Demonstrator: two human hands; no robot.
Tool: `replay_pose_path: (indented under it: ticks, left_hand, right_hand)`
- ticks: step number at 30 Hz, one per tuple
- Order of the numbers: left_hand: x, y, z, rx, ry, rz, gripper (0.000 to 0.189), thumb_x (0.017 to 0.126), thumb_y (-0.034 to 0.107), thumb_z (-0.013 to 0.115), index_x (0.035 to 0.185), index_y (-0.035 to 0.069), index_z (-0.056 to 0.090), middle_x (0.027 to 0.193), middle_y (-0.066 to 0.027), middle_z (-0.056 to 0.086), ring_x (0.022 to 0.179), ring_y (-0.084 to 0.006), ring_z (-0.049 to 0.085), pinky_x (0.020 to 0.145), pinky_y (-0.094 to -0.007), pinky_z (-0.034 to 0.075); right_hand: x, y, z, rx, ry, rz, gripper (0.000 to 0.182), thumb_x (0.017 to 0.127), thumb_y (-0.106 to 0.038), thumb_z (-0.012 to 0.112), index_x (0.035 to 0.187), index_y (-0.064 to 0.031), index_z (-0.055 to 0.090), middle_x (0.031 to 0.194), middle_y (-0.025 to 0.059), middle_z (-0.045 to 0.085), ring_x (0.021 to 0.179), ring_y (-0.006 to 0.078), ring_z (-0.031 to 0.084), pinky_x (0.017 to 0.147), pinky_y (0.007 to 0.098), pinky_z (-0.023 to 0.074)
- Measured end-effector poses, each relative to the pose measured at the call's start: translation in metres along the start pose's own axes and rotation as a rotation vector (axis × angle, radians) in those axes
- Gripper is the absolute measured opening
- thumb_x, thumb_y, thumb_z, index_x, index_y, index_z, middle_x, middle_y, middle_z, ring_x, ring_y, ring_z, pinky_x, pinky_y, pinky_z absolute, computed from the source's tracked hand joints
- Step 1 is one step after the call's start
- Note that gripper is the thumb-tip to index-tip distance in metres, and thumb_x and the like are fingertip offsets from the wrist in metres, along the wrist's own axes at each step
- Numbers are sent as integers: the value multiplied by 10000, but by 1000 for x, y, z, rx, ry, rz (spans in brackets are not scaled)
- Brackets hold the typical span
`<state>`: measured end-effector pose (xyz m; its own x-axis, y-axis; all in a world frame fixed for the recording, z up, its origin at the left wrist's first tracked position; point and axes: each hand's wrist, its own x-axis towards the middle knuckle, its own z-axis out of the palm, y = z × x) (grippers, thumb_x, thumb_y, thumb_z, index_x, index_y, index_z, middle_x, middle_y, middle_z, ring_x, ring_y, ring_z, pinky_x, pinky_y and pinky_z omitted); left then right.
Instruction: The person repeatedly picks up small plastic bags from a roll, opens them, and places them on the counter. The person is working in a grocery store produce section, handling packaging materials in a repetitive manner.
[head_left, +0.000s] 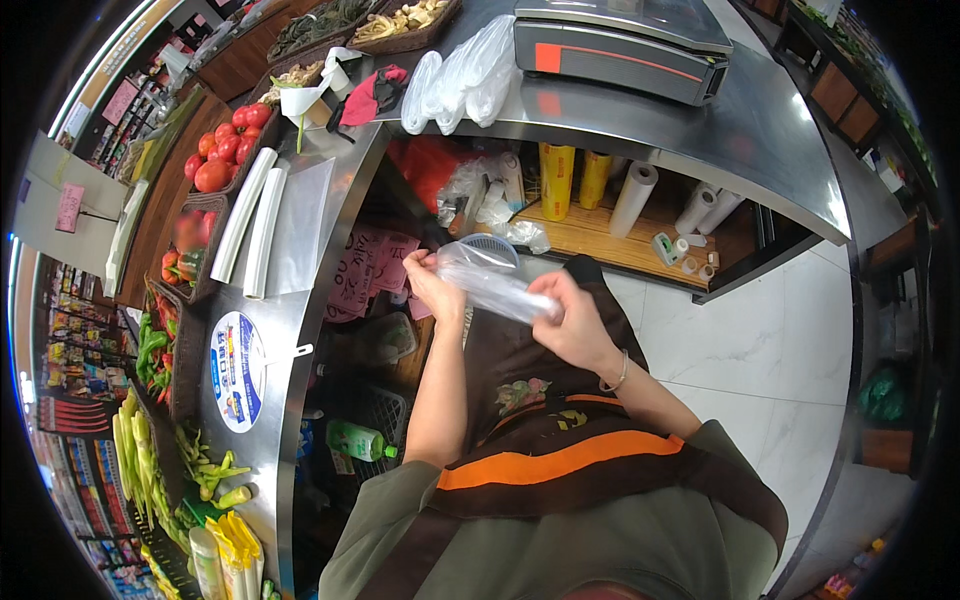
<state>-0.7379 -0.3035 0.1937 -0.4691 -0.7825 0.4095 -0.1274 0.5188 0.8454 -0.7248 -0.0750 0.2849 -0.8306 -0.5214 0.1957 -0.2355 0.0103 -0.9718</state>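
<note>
A bundle of clear plastic film or bags (495, 289), partly blurred, stretches between my hands in front of my apron. My left hand (435, 285) grips its left end, while my right hand (566, 315) holds the other end in closed fingers. On the steel counter to the left lie two white plastic rolls (255, 225) beside a flat clear plastic sheet (304, 225). White plastic bags (465, 75) lie on the far counter, next to a scale (622, 60). Beyond my left hand, a blue round basket (491, 246) shows partly behind the plastic.
Baskets of tomatoes (225, 146) and peppers (154, 349) line the counter's left side. A round paper fan (238, 371) lies nearer. Under the far counter, a wooden shelf (585, 240) holds yellow rolls (556, 180) and white rolls (634, 199). A green bottle (358, 441) sits below the left counter.
</note>
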Motion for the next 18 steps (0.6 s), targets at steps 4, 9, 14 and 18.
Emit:
replay_pose_path:
  ticks: [4,9,14,18]
  left_hand:
    - [-10,56,-21,-100,-117,98,222,768,-57,574,972,25,543,831,-93,558,723,-227,527,687,-361,442]
    - [-69,112,-43,-675,-577,-194,249,823,-110,551,1025,21,487,893,-72,607,838,-149,640,761,-262,486]
    - [-80,115,-49,-785,-716,-225,339,828,-116,553,1121,23,455,883,-27,528,784,-82,536,682,-215,445]
    - [-61,120,-51,-315,-642,139,460,724,-134,595,1145,33,512,841,-58,486,788,-156,542,655,-253,442]
  right_hand:
    - [40,55,-31,-563,597,34,335,736,-41,672,1018,-37,491,744,158,594,673,361,616,629,414,482]
    - [73,86,-49,-732,724,145,376,746,-132,728,1027,-56,489,757,183,621,708,405,622,651,476,464]
    - [88,86,-59,-702,836,59,243,796,-70,652,1010,-49,537,804,115,603,738,287,617,656,393,473]
    - [95,90,-71,-333,918,34,279,752,59,611,1012,-26,561,933,108,609,806,263,623,701,347,496]
